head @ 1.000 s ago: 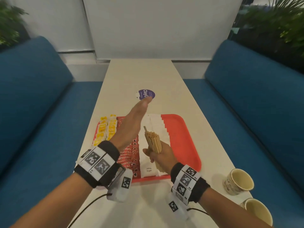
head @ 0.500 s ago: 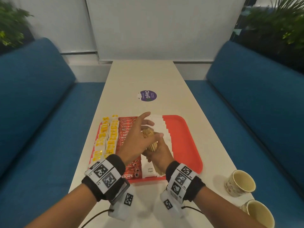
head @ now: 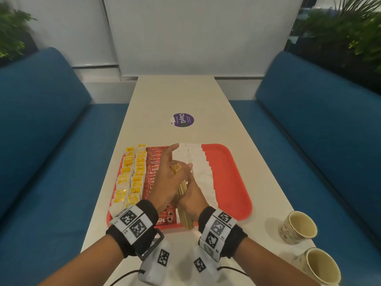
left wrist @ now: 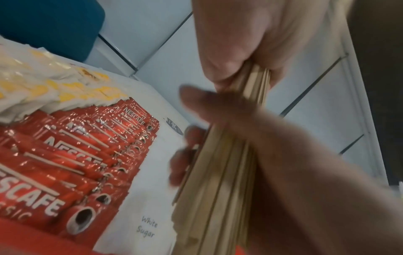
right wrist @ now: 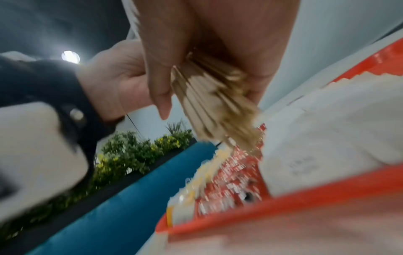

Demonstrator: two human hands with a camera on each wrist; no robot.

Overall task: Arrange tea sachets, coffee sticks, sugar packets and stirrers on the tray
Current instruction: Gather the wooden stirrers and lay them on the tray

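Table [head: 175, 96]: tray [head: 231, 182] filled except stirrers [head: 182, 190]. Right hand [head: 190, 198] clamps the bundle; left hand [head: 165, 182] fingers curl round its top. Next: lay them on bare tray.

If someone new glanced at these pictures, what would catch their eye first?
Probably both hands at the near middle of the red tray: the right hand grips a bundle of wooden stirrers while the left hand meets its top. Behind them run neat rows of yellow tea sachets, red coffee sticks and white sugar packets.
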